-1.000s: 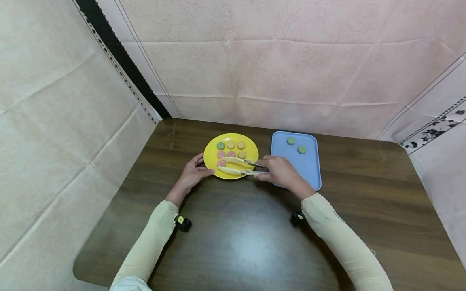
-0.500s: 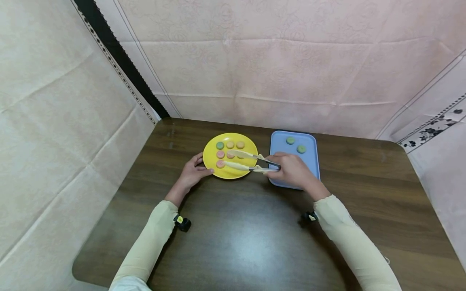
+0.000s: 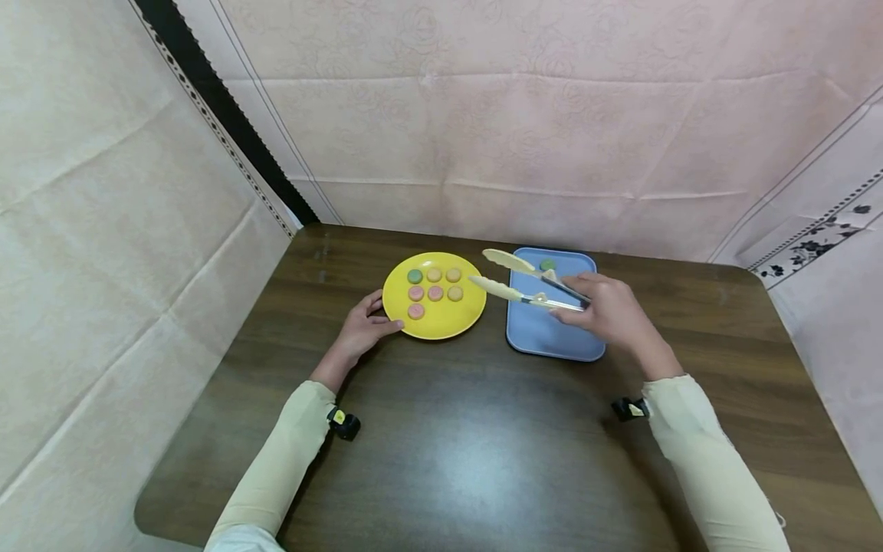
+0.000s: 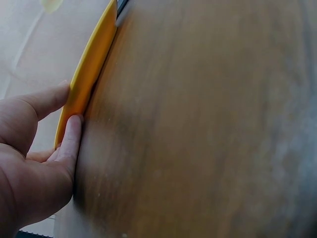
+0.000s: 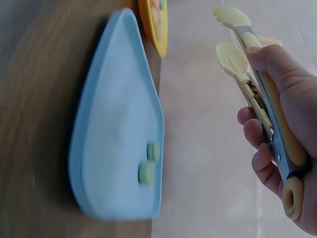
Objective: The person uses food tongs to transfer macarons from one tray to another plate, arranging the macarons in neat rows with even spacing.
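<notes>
My left hand (image 3: 363,326) holds the left edge of a yellow plate (image 3: 441,326). In the left wrist view the fingertips touch the plate's rim and outer wall. Several small round discs like cookies lie on the plate: one green disc (image 3: 415,276), three pale-yellow discs (image 3: 453,274) and three pink discs (image 3: 415,293). My right hand (image 3: 610,310) grips a pair of tongs (image 5: 270,104) with cream scalloped tips. The tongs are spread, with nothing between the tips, above a blue tray (image 3: 552,341). Two green discs (image 5: 146,173) lie on that tray; the tongs and hand partly hide them in the head view.
The plate and tray stand side by side near the back edge of a dark wooden table (image 3: 441,445). Behind the table hangs a pale patterned cloth (image 3: 552,138). Another light cloth (image 3: 138,268) covers the left side.
My right hand has moved right with the spread tongs, from over the plate to over the tray. The discs on the plate stay as they were. My left hand has stayed at the plate's edge.
</notes>
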Demonstrator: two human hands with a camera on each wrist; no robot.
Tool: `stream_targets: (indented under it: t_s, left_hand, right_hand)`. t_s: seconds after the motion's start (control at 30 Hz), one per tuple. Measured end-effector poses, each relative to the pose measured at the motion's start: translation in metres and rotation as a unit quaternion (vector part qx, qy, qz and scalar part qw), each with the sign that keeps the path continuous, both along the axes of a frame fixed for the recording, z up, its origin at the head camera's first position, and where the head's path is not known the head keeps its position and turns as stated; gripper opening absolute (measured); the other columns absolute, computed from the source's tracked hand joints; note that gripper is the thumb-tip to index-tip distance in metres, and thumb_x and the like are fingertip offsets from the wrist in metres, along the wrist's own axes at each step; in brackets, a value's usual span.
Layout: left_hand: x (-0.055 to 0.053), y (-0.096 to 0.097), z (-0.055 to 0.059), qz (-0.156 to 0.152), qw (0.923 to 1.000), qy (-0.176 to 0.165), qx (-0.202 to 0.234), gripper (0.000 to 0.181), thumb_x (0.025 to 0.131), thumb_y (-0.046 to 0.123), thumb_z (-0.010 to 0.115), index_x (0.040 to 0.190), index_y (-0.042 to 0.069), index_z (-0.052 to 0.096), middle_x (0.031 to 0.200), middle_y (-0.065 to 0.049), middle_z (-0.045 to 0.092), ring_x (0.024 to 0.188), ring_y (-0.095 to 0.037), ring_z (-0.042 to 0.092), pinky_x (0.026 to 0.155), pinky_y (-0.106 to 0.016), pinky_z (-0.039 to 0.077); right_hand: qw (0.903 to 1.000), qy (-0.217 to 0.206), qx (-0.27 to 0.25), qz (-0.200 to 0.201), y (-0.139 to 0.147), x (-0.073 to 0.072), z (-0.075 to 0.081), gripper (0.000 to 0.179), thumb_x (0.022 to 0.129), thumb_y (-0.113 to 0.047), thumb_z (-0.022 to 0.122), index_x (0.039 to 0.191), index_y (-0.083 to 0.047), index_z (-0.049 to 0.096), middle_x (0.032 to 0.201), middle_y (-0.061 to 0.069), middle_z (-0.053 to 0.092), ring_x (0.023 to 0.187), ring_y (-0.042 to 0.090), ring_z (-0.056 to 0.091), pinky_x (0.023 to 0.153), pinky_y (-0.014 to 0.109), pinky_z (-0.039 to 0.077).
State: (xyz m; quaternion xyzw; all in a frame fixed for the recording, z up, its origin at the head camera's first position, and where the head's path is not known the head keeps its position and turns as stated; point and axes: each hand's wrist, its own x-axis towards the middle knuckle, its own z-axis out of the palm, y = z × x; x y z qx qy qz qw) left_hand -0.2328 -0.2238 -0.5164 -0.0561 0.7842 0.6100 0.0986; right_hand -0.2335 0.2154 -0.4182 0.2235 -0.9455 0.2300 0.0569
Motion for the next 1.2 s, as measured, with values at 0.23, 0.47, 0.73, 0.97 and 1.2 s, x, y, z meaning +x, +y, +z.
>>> stream_targets:
  t_s: [0.23, 0.47, 0.73, 0.97, 1.2]
  left_hand:
    - [0.0, 0.0, 0.001, 0.001, 1.0, -0.003, -0.005, 0.088, 0.09, 0.018, 0.081, 0.162, 0.014, 0.029, 0.153, -0.014, 0.043, 0.121, -0.032, 0.059, 0.089, -0.031, 0.054]
    - [-0.001, 0.001, 0.001, 0.0, 0.9999, 0.0, -0.011, 0.088, 0.09, 0.019, 0.081, 0.161, 0.014, 0.03, 0.153, -0.014, 0.043, 0.121, -0.032, 0.059, 0.092, -0.033, 0.054]
    - [0.0, 0.001, 0.001, 0.0, 1.0, -0.002, -0.009, 0.087, 0.09, 0.018, 0.081, 0.161, 0.014, 0.03, 0.153, -0.014, 0.043, 0.121, -0.032, 0.059, 0.092, -0.033, 0.054]
    - [-0.001, 0.0, -0.001, 0.0, 0.9999, -0.01, -0.008, 0.09, 0.09, 0.019, 0.081, 0.162, 0.016, 0.028, 0.155, -0.014, 0.042, 0.122, -0.032, 0.058, 0.093, -0.032, 0.054]
    - [0.0, 0.002, 0.008, -0.005, 0.9997, -0.024, -0.01, 0.088, 0.092, 0.013, 0.078, 0.163, 0.011, 0.025, 0.157, -0.017, 0.04, 0.123, -0.033, 0.058, 0.092, -0.031, 0.054]
  right_hand:
    - [0.9986, 0.023, 0.012, -0.046, 0.042, 0.005, 0.004, 0.063, 0.085, -0.034, 0.085, 0.131, 0.004, 0.066, 0.113, 0.021, 0.068, 0.089, 0.032, 0.061, 0.077, 0.05, 0.051]
    - [0.996, 0.056, 0.03, -0.062, 0.079, 0.008, -0.002, 0.059, 0.084, -0.034, 0.085, 0.126, 0.004, 0.069, 0.096, 0.017, 0.068, 0.072, 0.025, 0.054, 0.063, 0.041, 0.043]
    - [0.9947, 0.04, 0.053, -0.078, 0.101, 0.011, -0.01, 0.062, 0.085, -0.037, 0.083, 0.126, 0.008, 0.067, 0.094, 0.019, 0.068, 0.068, 0.024, 0.05, 0.06, 0.038, 0.039]
    - [0.9936, 0.01, 0.072, -0.086, 0.109, 0.01, -0.02, 0.062, 0.088, -0.038, 0.081, 0.126, 0.008, 0.066, 0.098, 0.021, 0.068, 0.07, 0.025, 0.051, 0.062, 0.044, 0.043]
    - [0.9931, 0.01, 0.085, -0.08, 0.113, 0.008, -0.03, 0.054, 0.089, -0.035, 0.081, 0.123, 0.006, 0.069, 0.092, 0.017, 0.067, 0.068, 0.024, 0.05, 0.062, 0.043, 0.042]
